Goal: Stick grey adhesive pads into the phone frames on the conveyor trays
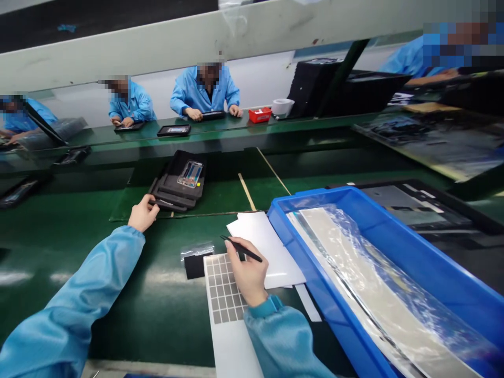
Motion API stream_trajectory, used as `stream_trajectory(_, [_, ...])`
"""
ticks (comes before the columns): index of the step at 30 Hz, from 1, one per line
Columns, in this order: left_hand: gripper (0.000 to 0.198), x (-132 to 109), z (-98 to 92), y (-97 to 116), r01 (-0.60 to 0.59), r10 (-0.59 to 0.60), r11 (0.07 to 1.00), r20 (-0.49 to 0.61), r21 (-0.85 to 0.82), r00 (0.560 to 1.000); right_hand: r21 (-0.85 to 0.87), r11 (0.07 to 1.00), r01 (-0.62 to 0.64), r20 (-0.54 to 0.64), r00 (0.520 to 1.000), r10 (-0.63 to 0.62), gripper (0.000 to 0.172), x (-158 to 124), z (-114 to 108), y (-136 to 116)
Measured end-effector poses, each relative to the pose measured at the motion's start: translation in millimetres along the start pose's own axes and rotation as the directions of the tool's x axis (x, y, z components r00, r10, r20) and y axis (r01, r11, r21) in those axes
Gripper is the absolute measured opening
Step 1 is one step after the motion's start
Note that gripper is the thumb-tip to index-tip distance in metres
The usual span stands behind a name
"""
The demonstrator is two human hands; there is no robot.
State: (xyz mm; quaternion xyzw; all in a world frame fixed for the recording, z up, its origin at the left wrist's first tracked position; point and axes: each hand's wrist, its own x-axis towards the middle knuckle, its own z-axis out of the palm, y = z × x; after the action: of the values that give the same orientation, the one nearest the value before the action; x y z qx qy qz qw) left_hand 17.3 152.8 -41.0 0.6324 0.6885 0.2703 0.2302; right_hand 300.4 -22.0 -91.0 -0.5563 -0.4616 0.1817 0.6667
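Pinching black tweezers [243, 249] above a gridded white card [230, 349]

The right hand [246, 273] is closed on the tweezers between thumb and fingertips, tips angled toward the left, its heel just above grey square pads [222, 289] on the card. Beside the card lies a black piece [196, 265] with a scrap of clear film [197, 251]. White paper sheets [263, 247] touch the wall of a blue plastic bin [315, 223], which holds a pale sheet in clear wrap [378, 283]. The left hand [144, 212] is curled at the edge of stacked black trays [177, 181], but whether it grips them cannot be told; a phone frame [190, 174] sits on top. All of this rests on the green tabletop [51, 315]. A low wrist or sleeve could drag across the pads and dislodge them, and careless tweezer tips could snag the film.
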Motion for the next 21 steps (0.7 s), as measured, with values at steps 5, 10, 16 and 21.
stream_trajectory(5, [0.022,-34.9,-5.5,-33.0,0.222,-0.261,0.88,-0.038,-0.419,0.965,-0.002,0.999,-0.049,-0.024,0.999,0.049,0.015,0.9,0.0,5.5])
stream_trajectory(10, [0.04,-39.2,6.7,-38.3,0.24,-0.429,0.686,-0.115,-0.687,0.896,-0.013,0.996,-0.083,-0.026,0.996,0.082,0.019,2.4,0.2,9.3])
stream_trajectory(16, [0.054,-31.2,-23.3,-61.8,0.231,-0.585,0.601,-0.224,-0.765,0.779,-0.003,0.993,-0.116,-0.07,0.991,0.115,0.024,3.4,0.5,9.4])
stream_trajectory(21, [0.026,-28.1,-54.4,-86.3,0.254,-0.583,0.687,-0.307,-0.681,0.753,-0.023,0.991,-0.132,-0.057,0.99,0.131,0.024,3.6,2.5,8.3])
